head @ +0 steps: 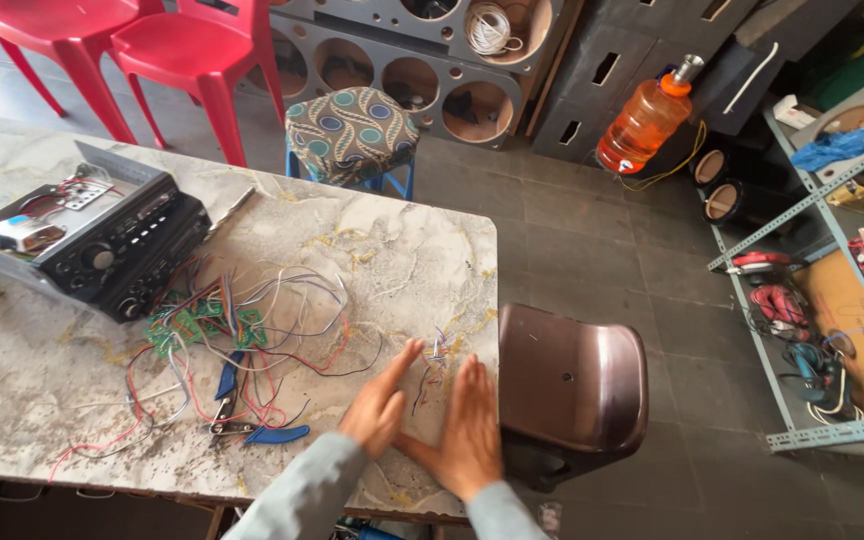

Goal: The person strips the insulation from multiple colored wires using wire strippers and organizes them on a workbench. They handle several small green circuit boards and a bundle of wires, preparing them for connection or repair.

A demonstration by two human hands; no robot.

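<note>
- A small bunch of thin wire ends, purple, red and dark, is lying on the marble-patterned tabletop near its right edge, between the two hands and slightly above them.
- The left hand is standing flat and open with the fingers stretched together, pointing to about 1 o'clock; it is gripping nothing and its fingertips are coming just beside the wire ends.
- The right hand is also open, palm inward, fingers pointing to 12 o'clock, holding nothing; the bunch is at its 11 o'clock.
- As I judge it, the hands are gathering or sweeping these loose pieces, and the pieces are not yet picked up or moved away.
- At 9 o'clock from the hands a big tangle of coloured wires with small green circuit boards is spreading over the tabletop, looking not sorted yet.
- Blue-handled pliers are resting at the low edge of this tangle, untouched.
- Further at 10 o'clock an opened black car stereo unit is lying with its inside showing, so the work on it seems unfinished.
- At 3 o'clock, beside the tabletop, a brown plastic chair is standing on the floor.
</note>
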